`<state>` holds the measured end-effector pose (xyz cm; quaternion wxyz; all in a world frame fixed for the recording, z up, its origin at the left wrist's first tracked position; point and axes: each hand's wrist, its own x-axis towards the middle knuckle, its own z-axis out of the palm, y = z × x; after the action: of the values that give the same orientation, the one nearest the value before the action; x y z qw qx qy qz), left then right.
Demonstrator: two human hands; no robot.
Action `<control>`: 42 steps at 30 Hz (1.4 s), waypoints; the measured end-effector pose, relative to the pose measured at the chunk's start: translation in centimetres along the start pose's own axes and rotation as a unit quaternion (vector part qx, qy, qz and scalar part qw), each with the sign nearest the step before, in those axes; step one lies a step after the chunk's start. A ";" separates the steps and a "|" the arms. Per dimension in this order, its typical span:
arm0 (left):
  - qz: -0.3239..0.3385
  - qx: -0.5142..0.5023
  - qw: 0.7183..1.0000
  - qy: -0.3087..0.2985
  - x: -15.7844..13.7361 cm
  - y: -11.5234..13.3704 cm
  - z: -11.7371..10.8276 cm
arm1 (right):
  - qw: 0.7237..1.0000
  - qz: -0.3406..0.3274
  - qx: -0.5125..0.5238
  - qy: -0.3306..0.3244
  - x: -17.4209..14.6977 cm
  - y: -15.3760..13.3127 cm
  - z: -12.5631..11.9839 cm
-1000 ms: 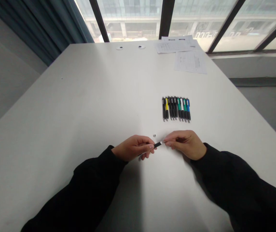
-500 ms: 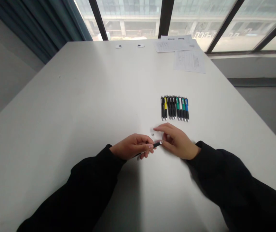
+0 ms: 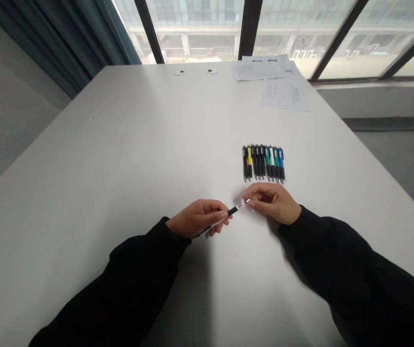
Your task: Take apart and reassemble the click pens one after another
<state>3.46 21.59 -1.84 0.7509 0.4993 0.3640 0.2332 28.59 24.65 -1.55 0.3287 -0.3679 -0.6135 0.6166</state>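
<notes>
My left hand (image 3: 203, 218) grips a black pen (image 3: 233, 210), whose tipless front end points up and to the right with a thin refill showing. Just off that end, my right hand (image 3: 274, 201) pinches a small silver pen tip (image 3: 246, 200) between thumb and fingers. A narrow gap separates the tip from the pen. Beyond my right hand lies a row of several pens (image 3: 264, 163) side by side, with black, yellow, green, white and blue barrels. Part of the held pen is hidden behind my left fingers.
The white table (image 3: 138, 144) carries several paper sheets (image 3: 284, 91) at its far right. Two small white oval pieces with dark spots (image 3: 180, 73) sit near the far edge. Past that edge are a window (image 3: 200, 31) and a blue curtain (image 3: 65, 43).
My right hand has picked up the small silver tip that lay on the table and moved it near the pen's front end. My left hand keeps holding the pen.
</notes>
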 end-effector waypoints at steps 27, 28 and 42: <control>-0.014 0.057 0.998 -0.021 -0.2 1.0 0.3 | 0.992 -0.021 -0.109 -0.061 -0.2 0.0 0.4; -0.015 0.064 0.998 -0.022 -0.2 1.0 0.3 | 0.990 -0.029 -0.126 -0.063 -0.1 -0.1 0.5; -0.014 0.074 0.997 -0.022 -0.2 1.1 0.4 | 0.987 -0.032 -0.147 -0.054 -0.2 -0.7 1.0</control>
<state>3.65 21.66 -0.68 0.7229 0.5536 0.3704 0.1841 27.79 23.98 -0.85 0.2572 -0.3587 -0.7256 0.5279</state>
